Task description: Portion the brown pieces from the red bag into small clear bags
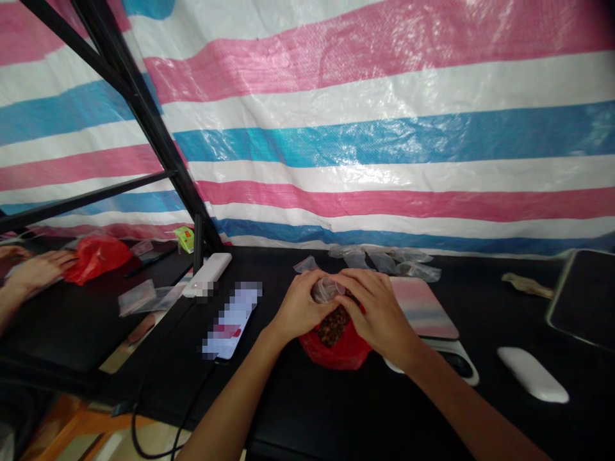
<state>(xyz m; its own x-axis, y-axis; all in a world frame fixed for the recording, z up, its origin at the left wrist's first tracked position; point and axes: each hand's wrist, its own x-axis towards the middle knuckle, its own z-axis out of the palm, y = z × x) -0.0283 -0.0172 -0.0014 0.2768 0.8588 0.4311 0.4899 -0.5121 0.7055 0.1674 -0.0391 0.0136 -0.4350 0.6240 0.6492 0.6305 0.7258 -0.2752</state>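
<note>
Between the hands (377,314), a red plastic bag (343,352) holds dark brown granules (332,326).

The head-worn camera is looking forward and down from above the person's left hand (302,306) and right hand (379,314); it is staying close, facing the striped tarp (384,153) beyond them.

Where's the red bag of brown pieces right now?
In the head view, the red bag sits on the black tabletop at lower centre, beneath the left hand and right hand, beside a pastel mat on its right.
</note>
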